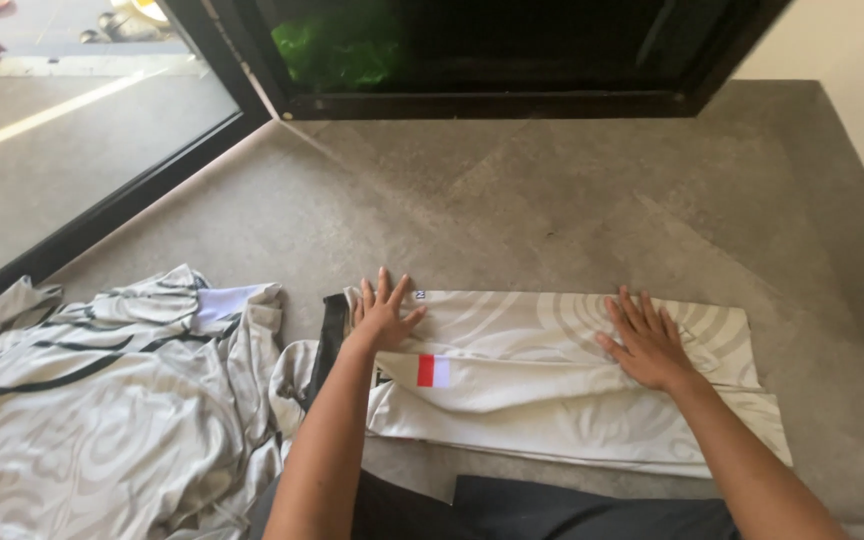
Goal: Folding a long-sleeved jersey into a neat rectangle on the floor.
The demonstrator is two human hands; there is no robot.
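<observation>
Crumpled shirt pile (102, 400) cut by left edge; green object (337, 50) blurred

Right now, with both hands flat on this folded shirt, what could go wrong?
1. The left hand and right hand only press on the folded cream shirt; once they lift, the slick-looking cloth may spring open.
2. The loose pile of shirts touches the folded one at its left end, so sliding either could drag the other.
3. The shirt lies on the bare grey floor and may pick up dust.
</observation>
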